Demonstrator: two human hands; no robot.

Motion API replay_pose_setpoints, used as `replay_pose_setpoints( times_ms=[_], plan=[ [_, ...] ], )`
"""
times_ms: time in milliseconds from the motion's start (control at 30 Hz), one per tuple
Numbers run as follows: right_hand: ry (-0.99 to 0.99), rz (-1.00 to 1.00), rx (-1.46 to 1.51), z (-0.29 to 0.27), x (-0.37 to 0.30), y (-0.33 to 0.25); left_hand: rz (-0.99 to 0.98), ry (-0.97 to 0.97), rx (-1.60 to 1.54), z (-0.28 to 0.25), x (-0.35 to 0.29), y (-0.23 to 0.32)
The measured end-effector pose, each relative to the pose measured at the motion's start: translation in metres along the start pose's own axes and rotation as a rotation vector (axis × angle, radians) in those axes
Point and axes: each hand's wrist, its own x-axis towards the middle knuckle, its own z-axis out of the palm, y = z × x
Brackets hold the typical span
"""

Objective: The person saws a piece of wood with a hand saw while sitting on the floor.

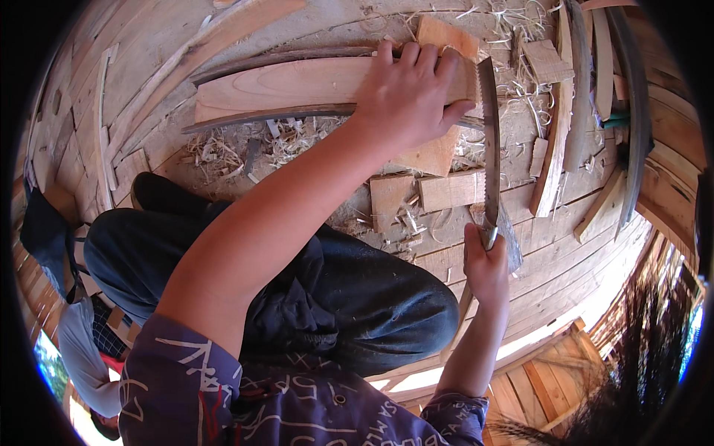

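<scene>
The left hand held a pale board from above near its right end, fingers bent over the far edge and thumb set apart toward the near right corner. The fingertips were partly hidden, so how tightly they gripped could not be told. The right hand was closed around the handle of a saw, with the blade pointing away from the person and its teeth facing left.

The blade stood across the board's right end. Whether the teeth touched the wood could not be confirmed, and no cut was clearly visible. In this inspector's judgement, the step in hand was cutting or trimming that end. The next move appeared to call for a steady left hold, the thumb clear of the teeth, and a blade kept square to the board.

The board lay crosswise beyond the person's folded legs, its right part over an orange-brown plank. Nearer the person lay a short wood block; another offcut lay beyond the blade to the right. Curled shavings littered the wooden floor. At the far left, a second person's grey sleeve was visible.
</scene>
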Motion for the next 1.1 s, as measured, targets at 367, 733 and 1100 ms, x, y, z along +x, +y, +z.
replay_pose_setpoints(
  times_ms=[367, 733, 1100],
  plan=[
    [-0.1, 0.019, -0.081, 0.004, 0.064, -0.053, -0.009, 0.014, -0.026, -0.002, 0.004, -0.001],
    [-0.09, 0.034, -0.035, 0.005, 0.058, -0.034, -0.009, 0.003, 0.006, -0.005, 0.003, 0.001],
    [0.001, 0.133, -0.009, 0.003, 0.009, 0.003, -0.011, 0.072, -0.013, -0.001, -0.004, -0.001]
  ],
)
